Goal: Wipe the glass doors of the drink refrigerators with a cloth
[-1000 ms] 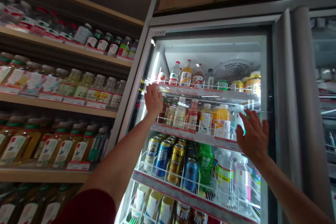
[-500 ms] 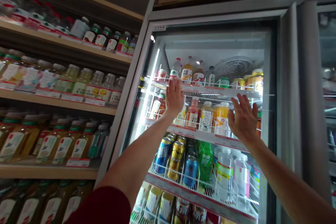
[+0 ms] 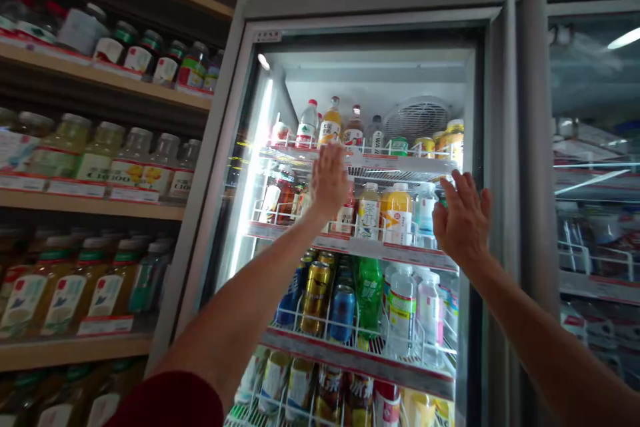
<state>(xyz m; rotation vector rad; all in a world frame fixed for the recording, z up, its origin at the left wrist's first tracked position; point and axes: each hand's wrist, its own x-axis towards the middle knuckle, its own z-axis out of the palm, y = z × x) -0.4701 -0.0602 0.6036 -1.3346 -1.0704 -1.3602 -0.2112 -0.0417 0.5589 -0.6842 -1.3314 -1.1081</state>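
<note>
Both my hands are raised in front of a lit drinks fridge [image 3: 365,67] with a grey frame and a glass front. My left hand [image 3: 330,181] is flat with fingers stretched up, in front of the upper shelves, and hides some bottles. Farther right, my right hand [image 3: 464,220] has its fingers apart near the fridge's right frame. Neither holds anything; whether they touch the glass I cannot tell. Between them stand an orange juice bottle [image 3: 398,213] and a pale-labelled tea bottle [image 3: 369,211]. Lower down are a gold can [image 3: 315,297], a blue can [image 3: 343,305] and a green bottle [image 3: 369,293].
Wooden shelves [image 3: 100,203] with rows of bottled drinks [image 3: 63,290] stand to the left. A grey vertical post [image 3: 537,147] runs beside the fridge on the right, and another glass-fronted fridge [image 3: 595,180] adjoins it. A round grille [image 3: 417,119] is inside at the top.
My view has turned to the right, so the fridge and shelves sit farther left. Both hands stay raised and open, and now lie farther right relative to the bottles.
</note>
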